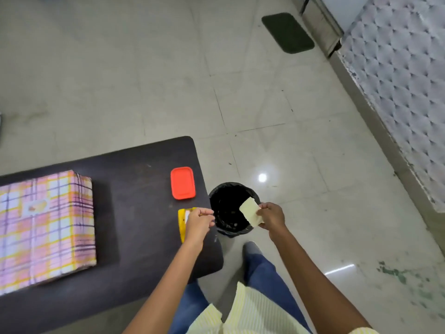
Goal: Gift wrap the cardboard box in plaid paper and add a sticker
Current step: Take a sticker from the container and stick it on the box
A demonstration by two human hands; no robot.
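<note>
Head view: wrapped box (48,237) sits lower left on the table (134,213), sticker (36,206) on. Right hand (272,216) pinches a paper scrap (250,212) over the bin (231,233); whether the curled left hand (198,222) holds anything, I cannot tell. Only tidying seems left.

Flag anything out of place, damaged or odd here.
Nothing in the wrapping stands out: the plaid box lies flat on the table, sticker on top. Only green blotches stain the floor at lower right.

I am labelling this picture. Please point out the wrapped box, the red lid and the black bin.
wrapped box (43,237): head view, plaid top face.
red lid (183,183): head view, middle of its top.
black bin (225,201): head view, inner wall.
</note>
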